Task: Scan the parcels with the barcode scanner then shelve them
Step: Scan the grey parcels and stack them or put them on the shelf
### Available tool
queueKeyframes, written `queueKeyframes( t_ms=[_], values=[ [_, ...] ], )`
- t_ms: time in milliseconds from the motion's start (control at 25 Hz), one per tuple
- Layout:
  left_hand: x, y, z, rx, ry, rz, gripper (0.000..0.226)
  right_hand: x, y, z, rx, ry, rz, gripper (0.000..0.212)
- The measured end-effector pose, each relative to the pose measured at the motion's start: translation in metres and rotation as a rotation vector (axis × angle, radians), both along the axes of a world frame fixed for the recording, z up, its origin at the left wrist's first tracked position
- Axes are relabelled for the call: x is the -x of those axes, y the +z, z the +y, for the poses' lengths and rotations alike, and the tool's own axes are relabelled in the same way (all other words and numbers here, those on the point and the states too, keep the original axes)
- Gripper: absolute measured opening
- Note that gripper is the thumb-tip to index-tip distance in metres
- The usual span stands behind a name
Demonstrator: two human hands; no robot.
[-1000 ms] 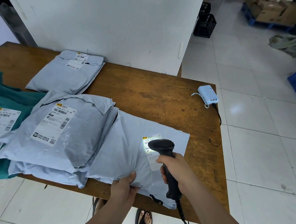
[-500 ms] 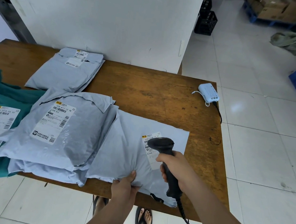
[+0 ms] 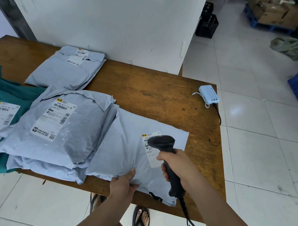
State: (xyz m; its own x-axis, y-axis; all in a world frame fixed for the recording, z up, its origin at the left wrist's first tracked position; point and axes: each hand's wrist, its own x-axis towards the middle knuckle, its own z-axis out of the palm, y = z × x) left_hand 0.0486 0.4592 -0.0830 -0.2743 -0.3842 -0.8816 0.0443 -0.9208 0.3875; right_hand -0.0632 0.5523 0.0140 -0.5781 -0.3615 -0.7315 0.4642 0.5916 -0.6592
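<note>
At lower centre, the left hand (image 3: 124, 183) pinches the grey parcel (image 3: 133, 147) on the counter (image 3: 154, 95); the right hand (image 3: 178, 165) grips the scanner (image 3: 166, 154). Its head covers the label (image 3: 151, 148), risking a misread.

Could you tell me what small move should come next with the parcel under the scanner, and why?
Probably lift the grey plastic mailer parcel off the wooden table: the left hand already pinches its near edge, and the right hand holds the black handheld barcode scanner over its label.
</note>
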Motion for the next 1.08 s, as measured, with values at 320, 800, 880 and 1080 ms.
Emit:
queueKeyframes(
  t_ms=[320, 800, 880, 1080],
  values=[
    [-0.024, 0.026, -0.018, 0.392, -0.735, -0.308, 0.03, -0.005, 0.006, 0.004, 0.0, 0.043, 0.008, 0.013],
    [-0.042, -0.03, -0.054, 2.005, -1.687, -0.437, 0.076, -0.007, 0.009, 0.006, 0.006, 0.034, -0.017, 0.012],
    [-0.043, -0.029, -0.054, 2.016, -1.681, -0.419, 0.075, -0.006, 0.007, 0.007, 0.003, 0.007, -0.018, 0.015],
    [-0.046, -0.036, -0.055, 2.049, -1.583, -0.379, 0.072, -0.008, 0.003, 0.006, -0.013, -0.029, -0.01, 0.019]
  ],
)
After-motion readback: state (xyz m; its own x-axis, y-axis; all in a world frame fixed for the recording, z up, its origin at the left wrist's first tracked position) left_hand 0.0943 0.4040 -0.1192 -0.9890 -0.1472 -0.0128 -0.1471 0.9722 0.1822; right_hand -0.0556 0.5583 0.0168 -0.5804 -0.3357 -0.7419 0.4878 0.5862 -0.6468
